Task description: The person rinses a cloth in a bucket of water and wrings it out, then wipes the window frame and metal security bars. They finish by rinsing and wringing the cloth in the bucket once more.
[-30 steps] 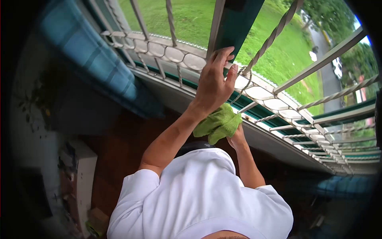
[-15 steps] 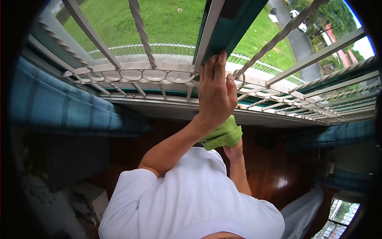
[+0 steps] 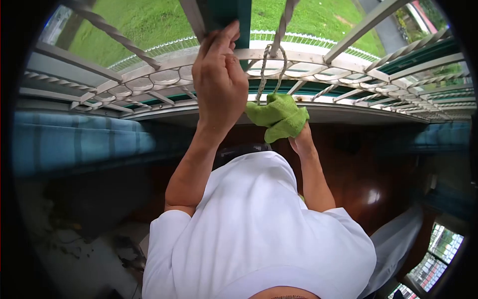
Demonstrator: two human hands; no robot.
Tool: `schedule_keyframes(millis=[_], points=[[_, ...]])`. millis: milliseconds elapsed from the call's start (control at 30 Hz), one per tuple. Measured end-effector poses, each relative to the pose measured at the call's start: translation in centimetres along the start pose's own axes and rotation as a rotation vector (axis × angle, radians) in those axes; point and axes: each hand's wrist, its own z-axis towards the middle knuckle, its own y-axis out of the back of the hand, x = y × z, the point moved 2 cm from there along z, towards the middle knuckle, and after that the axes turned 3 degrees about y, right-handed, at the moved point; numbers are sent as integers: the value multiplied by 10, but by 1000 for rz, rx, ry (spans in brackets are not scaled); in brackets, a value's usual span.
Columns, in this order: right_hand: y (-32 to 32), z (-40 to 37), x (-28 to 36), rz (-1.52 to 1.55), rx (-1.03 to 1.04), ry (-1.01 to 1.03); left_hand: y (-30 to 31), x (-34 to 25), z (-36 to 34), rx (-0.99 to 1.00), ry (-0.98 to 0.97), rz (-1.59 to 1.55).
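Note:
My left hand (image 3: 219, 74) reaches up to the window grille (image 3: 311, 64), its fingers extended against the dark green window frame (image 3: 244, 22) behind the bars. The thumb lies bent across the near side of the hand. A crumpled green cloth (image 3: 281, 117) covers most of my right hand (image 3: 300, 141), which holds it just below the grille, to the right of my left forearm. A looped cord (image 3: 264, 74) hangs from the grille down to the cloth. Fingers of my right hand are hidden under the cloth.
Blue curtains (image 3: 74, 142) hang on the left, with another blue curtain (image 3: 428, 137) on the right. Grass, a white fence and a road show outside. Below is a reddish-brown floor (image 3: 356, 184). Another barred window (image 3: 435, 256) appears at the lower right.
My left hand and the green frame have shifted left relative to the cord. My right hand has raised the cloth towards the grille, and both hands are farther apart. The view has also shifted.

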Motion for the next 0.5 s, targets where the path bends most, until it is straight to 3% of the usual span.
schedule_keyframes(millis=[67,100,233,500], points=[[4,4,-8,-88,24,8,-1,3,-2,14,17,27],[23,6,-26,68,-6,-39,-3,3,-2,51,84,-21],[16,7,-25,184,-163,-27,7,-5,5,112,250,-113],[63,5,-87,129,-15,-202,-1,-11,11,98,385,-102]])
